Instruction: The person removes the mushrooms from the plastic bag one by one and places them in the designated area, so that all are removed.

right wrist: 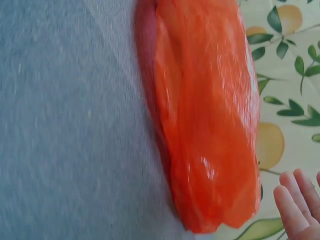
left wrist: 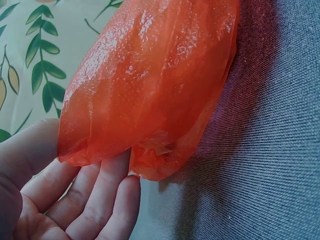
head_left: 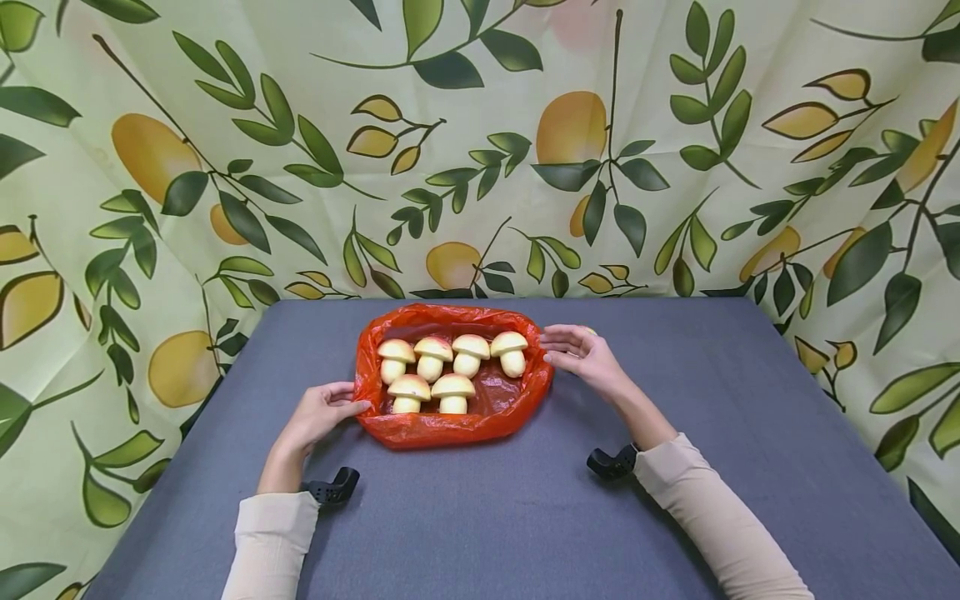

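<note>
A red plastic bag (head_left: 450, 432), its sides rolled down like a tray, sits on the table in the head view. Several pale mushrooms (head_left: 470, 354) with round caps stand inside it, most in a back row and two in front. My left hand (head_left: 324, 414) pinches the bag's left end, thumb on one side and fingers on the other; the left wrist view shows these fingers (left wrist: 95, 195) partly behind the red plastic. At the bag's right end, my right hand (head_left: 583, 357) has its fingers extended beside the rim. In the right wrist view, its fingertips (right wrist: 285, 195) are apart from the bag.
A blue-grey cloth (head_left: 480, 517) covers the table. Behind and at both sides hangs a curtain (head_left: 480, 108) printed with leaves and fruit. Each wrist wears a black camera mount, one at the left (head_left: 333, 487) and one at the right (head_left: 611, 463).
</note>
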A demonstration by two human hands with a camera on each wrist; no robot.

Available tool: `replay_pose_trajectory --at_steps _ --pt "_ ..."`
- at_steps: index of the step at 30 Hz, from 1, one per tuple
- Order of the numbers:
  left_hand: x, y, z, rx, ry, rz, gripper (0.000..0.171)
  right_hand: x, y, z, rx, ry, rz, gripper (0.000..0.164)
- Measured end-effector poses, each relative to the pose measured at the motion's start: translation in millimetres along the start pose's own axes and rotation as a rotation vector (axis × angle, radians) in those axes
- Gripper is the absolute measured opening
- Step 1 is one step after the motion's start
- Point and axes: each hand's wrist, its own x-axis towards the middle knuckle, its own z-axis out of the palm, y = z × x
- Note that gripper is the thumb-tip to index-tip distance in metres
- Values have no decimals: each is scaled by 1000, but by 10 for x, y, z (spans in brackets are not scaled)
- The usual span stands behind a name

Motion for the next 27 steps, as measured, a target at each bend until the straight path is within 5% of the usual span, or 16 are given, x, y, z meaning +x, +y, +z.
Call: replay_pose_trajectory --at_steps 27 --pt "-14 14 4 -4 4 7 46 132 13 707 -58 -238 33 51"
